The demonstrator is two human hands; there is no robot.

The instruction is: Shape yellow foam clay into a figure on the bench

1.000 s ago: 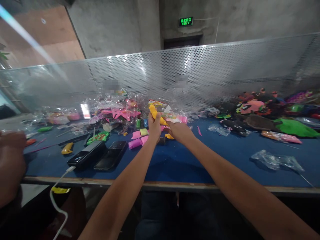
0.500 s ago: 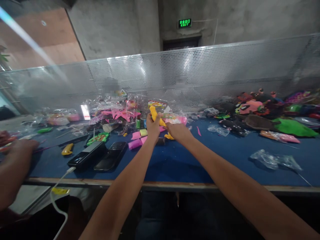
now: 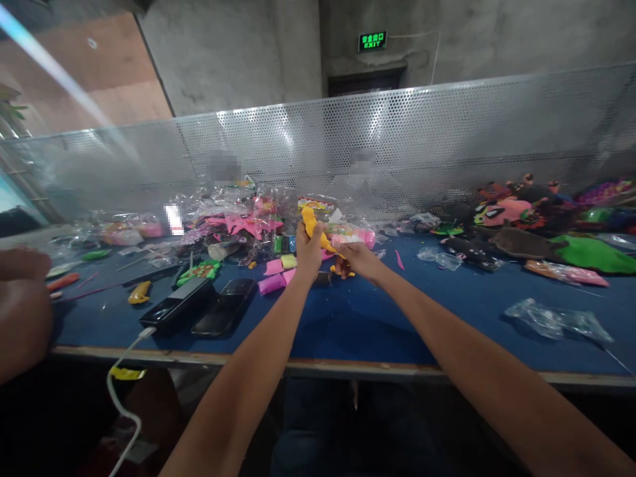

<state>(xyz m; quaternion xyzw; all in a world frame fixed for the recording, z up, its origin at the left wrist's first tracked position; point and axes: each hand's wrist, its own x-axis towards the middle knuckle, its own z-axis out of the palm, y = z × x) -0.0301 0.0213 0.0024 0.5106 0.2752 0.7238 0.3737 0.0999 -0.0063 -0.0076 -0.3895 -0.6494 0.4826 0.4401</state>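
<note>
A yellow piece of soft material (image 3: 315,229) is held between my two hands above the blue table. My left hand (image 3: 309,253) is closed round its upper part, which sticks up past the fingers. At its lower right end, my right hand (image 3: 358,258) pinches the yellow piece with closed fingers. Just below the hands lies a small brown and yellow item (image 3: 340,269). Pink and purple packets (image 3: 272,283) and a yellow packet (image 3: 288,262) are to the left of it, beside my left wrist.
A black phone (image 3: 224,308) and a black device with a white cable (image 3: 176,306) lie left of my forearm. Behind are plastic bags and a perforated metal screen (image 3: 422,132). Dark and green figures (image 3: 591,254) lie right. Another person's arm (image 3: 22,311) is at far left.
The yellow piece looks longer and more stretched between my hands, with my right hand slightly lower and further right. The other person's hand at the left has lifted back from the items there.
</note>
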